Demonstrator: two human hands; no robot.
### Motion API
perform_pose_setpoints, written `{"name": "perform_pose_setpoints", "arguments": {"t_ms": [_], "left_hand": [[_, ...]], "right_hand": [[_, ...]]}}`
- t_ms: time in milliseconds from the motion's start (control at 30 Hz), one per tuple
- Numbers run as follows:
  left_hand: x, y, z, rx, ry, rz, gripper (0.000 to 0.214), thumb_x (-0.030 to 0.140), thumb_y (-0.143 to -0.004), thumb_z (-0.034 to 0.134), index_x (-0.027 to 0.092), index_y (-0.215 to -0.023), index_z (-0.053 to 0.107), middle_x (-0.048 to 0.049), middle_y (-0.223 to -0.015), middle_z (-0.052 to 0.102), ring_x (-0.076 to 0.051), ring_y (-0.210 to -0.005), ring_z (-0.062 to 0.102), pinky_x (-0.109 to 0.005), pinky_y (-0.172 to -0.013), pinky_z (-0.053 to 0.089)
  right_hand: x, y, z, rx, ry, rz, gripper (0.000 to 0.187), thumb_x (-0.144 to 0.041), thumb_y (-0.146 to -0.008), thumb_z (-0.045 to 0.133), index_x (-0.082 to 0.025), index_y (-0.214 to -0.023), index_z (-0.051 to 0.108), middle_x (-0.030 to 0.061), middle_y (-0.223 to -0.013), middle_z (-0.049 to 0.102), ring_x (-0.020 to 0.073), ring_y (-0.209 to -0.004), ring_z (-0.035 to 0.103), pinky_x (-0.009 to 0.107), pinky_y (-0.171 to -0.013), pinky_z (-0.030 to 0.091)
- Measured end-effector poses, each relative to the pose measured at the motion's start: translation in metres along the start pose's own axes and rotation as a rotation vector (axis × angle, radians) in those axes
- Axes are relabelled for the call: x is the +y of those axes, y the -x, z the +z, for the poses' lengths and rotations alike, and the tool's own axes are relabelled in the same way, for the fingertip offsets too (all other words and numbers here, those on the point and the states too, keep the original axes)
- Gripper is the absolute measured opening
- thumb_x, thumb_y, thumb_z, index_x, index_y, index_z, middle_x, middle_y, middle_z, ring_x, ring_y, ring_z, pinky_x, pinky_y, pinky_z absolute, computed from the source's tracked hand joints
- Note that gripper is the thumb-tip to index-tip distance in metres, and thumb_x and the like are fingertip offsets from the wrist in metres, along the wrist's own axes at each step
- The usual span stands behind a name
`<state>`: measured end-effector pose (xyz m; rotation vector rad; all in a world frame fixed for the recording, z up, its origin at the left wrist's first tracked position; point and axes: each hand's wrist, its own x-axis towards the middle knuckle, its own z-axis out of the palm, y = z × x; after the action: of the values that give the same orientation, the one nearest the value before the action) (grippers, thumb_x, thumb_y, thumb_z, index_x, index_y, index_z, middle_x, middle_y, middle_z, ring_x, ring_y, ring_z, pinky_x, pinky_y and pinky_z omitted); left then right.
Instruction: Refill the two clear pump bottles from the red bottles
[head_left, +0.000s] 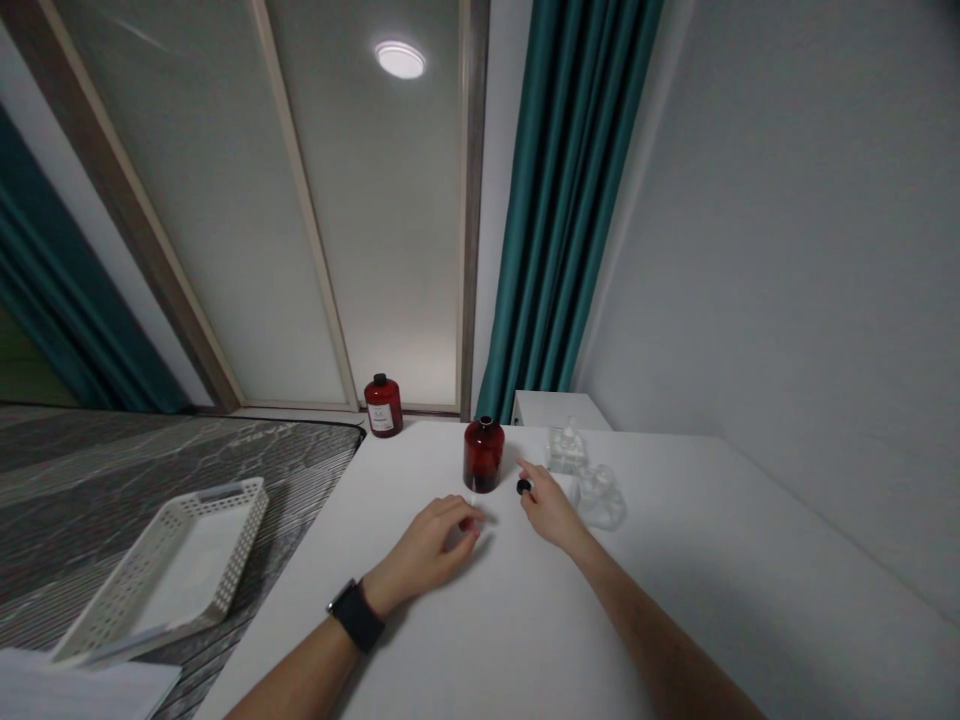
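A dark red bottle point(483, 458) stands upright on the white table point(487, 640), its neck uncapped. My right hand point(551, 508) is to the right of it, with a small black cap point(523, 487) pinched at the fingertips. On the near side of the bottle, my left hand point(435, 545) hovers low over the table. Its fingers are bent, with a gap between thumb and forefinger, and nothing clear shows in them. A second red bottle point(382, 407) with a white label and black cap stands at the far left corner.
Behind my right hand lie a clear plastic container point(566, 450) and a crumpled clear plastic bag point(601, 497). A white perforated basket point(236, 570) sits left of the table, with white paper point(82, 685) in front of it. A wall point(810, 300) borders the right side.
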<state>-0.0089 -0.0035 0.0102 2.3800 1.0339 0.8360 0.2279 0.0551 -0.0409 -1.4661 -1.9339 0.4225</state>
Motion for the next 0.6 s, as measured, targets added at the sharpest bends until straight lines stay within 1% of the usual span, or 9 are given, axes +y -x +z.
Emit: {"name": "perform_pose_setpoints", "arguments": {"t_ms": [100,167,267,333,467,600], "left_hand": [[0.001,-0.001,0.001,0.064,0.062,-0.049,0.018,0.022,-0.092,0.050,0.021,-0.099,0.067,-0.0050,-0.095,0.070,-0.021,-0.090,0.064,-0.036,-0.085,0.049],[0.000,-0.001,0.004,0.143,0.165,-0.132,0.019,0.026,-0.093,0.051,0.020,-0.098,0.067,-0.0053,-0.092,0.070,-0.020,-0.085,0.063,-0.034,-0.080,0.050],[-0.002,-0.003,0.009,0.278,0.340,-0.255,0.021,0.033,-0.094,0.051,0.018,-0.101,0.064,-0.0027,-0.083,0.066,-0.017,-0.076,0.061,-0.030,-0.072,0.050],[-0.004,-0.004,0.013,0.344,0.390,-0.290,0.023,0.036,-0.095,0.051,0.019,-0.106,0.060,-0.0013,-0.083,0.063,-0.017,-0.075,0.060,-0.030,-0.073,0.050],[-0.007,-0.011,0.011,0.414,0.348,-0.319,0.033,0.036,-0.090,0.054,0.020,-0.119,0.051,-0.0049,-0.100,0.061,-0.019,-0.088,0.061,-0.033,-0.077,0.050],[-0.012,-0.030,0.003,0.445,0.203,-0.261,0.051,0.032,-0.085,0.059,0.019,-0.132,0.042,-0.0104,-0.118,0.054,-0.024,-0.107,0.057,-0.041,-0.089,0.050]], "right_hand": [[-0.004,0.004,-0.002,-0.001,0.048,-0.023,0.058,0.001,-0.082,0.043,-0.016,-0.136,0.054,0.0141,-0.121,0.062,0.0238,-0.112,0.063,0.038,-0.099,0.050],[-0.006,0.007,-0.003,-0.008,0.084,-0.034,0.057,0.001,-0.082,0.043,-0.018,-0.135,0.056,0.0139,-0.123,0.062,0.0247,-0.114,0.062,0.039,-0.101,0.049],[-0.009,0.011,-0.004,-0.028,0.132,-0.047,0.054,0.001,-0.083,0.045,-0.019,-0.131,0.059,0.0130,-0.121,0.062,0.0252,-0.111,0.063,0.037,-0.098,0.049],[-0.010,0.013,-0.005,-0.042,0.158,-0.049,0.050,0.000,-0.083,0.046,-0.020,-0.126,0.061,0.0126,-0.118,0.063,0.0251,-0.106,0.065,0.036,-0.094,0.051],[-0.014,0.014,-0.008,-0.064,0.190,-0.049,0.046,0.002,-0.083,0.045,-0.020,-0.117,0.065,0.0113,-0.111,0.062,0.0243,-0.096,0.067,0.034,-0.086,0.052],[-0.018,0.015,-0.010,-0.060,0.190,-0.050,0.041,0.001,-0.083,0.047,-0.019,-0.114,0.064,0.0115,-0.110,0.058,0.0248,-0.095,0.066,0.035,-0.084,0.052]]}}
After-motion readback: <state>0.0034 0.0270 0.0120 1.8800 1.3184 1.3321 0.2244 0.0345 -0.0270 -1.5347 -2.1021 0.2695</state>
